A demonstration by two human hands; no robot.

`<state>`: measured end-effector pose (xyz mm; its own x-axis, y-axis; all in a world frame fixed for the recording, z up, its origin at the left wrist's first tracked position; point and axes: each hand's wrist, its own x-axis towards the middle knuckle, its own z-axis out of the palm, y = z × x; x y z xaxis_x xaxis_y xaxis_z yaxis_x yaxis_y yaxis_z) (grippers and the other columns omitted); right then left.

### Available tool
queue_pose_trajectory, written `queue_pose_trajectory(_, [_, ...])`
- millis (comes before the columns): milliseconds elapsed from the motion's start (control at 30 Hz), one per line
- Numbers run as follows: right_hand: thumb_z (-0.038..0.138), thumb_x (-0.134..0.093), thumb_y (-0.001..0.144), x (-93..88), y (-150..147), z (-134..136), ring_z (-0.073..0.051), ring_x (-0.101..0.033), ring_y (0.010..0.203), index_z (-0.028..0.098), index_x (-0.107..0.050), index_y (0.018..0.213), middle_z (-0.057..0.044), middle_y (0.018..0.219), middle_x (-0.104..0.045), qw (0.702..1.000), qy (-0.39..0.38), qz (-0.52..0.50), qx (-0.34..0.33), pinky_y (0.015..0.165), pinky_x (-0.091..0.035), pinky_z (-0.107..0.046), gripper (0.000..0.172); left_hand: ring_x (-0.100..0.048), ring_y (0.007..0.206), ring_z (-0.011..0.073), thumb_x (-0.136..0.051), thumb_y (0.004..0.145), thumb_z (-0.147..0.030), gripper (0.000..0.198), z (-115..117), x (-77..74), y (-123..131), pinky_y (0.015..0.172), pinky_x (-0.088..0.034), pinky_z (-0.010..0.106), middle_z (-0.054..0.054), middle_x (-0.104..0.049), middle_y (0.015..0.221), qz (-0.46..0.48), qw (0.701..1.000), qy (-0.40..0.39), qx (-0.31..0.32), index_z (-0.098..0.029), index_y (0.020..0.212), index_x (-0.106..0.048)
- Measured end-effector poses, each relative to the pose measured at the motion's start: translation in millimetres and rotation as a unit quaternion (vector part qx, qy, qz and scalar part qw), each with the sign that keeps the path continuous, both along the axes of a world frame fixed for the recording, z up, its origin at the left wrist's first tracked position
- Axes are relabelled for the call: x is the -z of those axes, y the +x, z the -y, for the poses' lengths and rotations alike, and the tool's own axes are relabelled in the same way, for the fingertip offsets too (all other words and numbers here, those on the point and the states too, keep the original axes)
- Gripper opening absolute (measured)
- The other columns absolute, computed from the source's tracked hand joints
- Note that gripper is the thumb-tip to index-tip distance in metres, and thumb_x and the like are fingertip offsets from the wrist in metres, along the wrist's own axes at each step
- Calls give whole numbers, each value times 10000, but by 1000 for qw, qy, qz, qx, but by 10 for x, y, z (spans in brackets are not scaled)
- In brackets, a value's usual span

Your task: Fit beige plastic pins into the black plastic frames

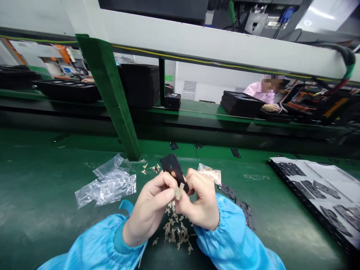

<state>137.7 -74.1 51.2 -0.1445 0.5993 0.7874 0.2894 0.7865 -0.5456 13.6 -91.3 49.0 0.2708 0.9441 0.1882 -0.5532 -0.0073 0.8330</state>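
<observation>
A thin black plate with cutouts (171, 165) is held up in front of me, tilted, between both hands. My right hand (201, 197) is closed on the plate's right edge. With thumb and forefinger my left hand (154, 198) pinches at a small beige piece (180, 191) near the plate's lower end. Whether the left fingers also grip the plate is hidden. Many similar beige pieces (178, 228) lie scattered on the green table below my hands.
Clear plastic bags (109, 185) lie to the left, and a bag of beige pieces (209, 173) sits behind my right hand. Black plates (246, 212) rest by my right sleeve. A tray (311, 210) holds more plates. A green post (108, 97) rises from the table; a person (260, 92) sits beyond.
</observation>
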Motion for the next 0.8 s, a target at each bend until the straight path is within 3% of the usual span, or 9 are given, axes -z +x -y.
queue_pose_trajectory(100, [131,-528,676,-29,-3,40,-83,-323,491,206,-312,576,56,542,-336,1000,-15,6,-23,466,-250,-225,249,-486,507,97,-631,720,-275,154,-25,-31,-7,486,-379,212,-6,-547,632,47,996,-42,58,-167,639,-557])
queue_pose_trajectory(267, [183,-474,744,-35,41,-9,-98,-367,515,198,-370,591,36,557,-383,997,-49,27,-48,496,-301,-227,186,-495,494,95,-644,699,-261,170,-154,-25,-14,510,-393,220,-10,-546,585,49,995,-55,64,-157,596,-556])
queue_pose_trajectory(367, [201,-388,804,87,114,-239,-108,-426,565,193,-386,597,16,597,-432,984,-81,154,38,541,-346,-229,207,-551,648,110,-669,665,-215,161,-389,86,-33,622,-437,231,12,-597,774,53,995,-76,43,-140,569,-563])
queue_pose_trajectory(400, [203,-377,809,154,146,-354,-109,-442,584,190,-397,599,11,614,-452,963,-103,226,99,556,-356,-228,212,-571,720,128,-674,653,-200,163,-489,150,-48,649,-444,242,22,-604,905,52,994,-93,28,-138,558,-557])
queue_pose_trajectory(433, [201,-370,817,229,181,-482,-105,-462,608,186,-425,619,10,641,-478,923,-140,319,163,577,-371,-221,206,-586,820,160,-676,644,-175,142,-592,224,-68,678,-448,251,27,-589,1036,38,992,-123,9,-137,564,-565])
queue_pose_trajectory(467, [201,-387,821,311,218,-620,-108,-483,633,179,-467,653,6,669,-508,902,-158,353,193,595,-381,-224,187,-582,920,187,-676,642,-147,110,-694,304,-92,693,-446,246,26,-573,1107,23,987,-158,-22,-141,583,-583])
queue_pose_trajectory(533, [195,-414,831,477,294,-905,-127,-526,703,167,-532,717,-13,742,-564,873,-180,389,234,632,-404,-246,167,-556,1008,205,-662,663,-140,54,-871,459,-147,696,-439,238,32,-578,1084,15,982,-182,-47,-156,645,-614])
queue_pose_trajectory(633, [253,-472,873,689,391,-1305,-154,-569,801,140,-589,853,-44,870,-606,823,-222,443,278,707,-460,-304,164,-563,975,178,-646,670,-124,54,-1032,608,-231,676,-432,222,21,-600,957,11,977,-202,-71,-164,655,-613])
queue_pose_trajectory(800, [315,-516,882,903,521,-1815,-190,-573,963,150,-536,1113,-74,1123,-561,762,-276,498,310,816,-490,-397,285,-584,896,142,-655,656,-122,65,-1078,606,-326,636,-430,202,3,-613,906,13,975,-203,-87,-159,645,-603])
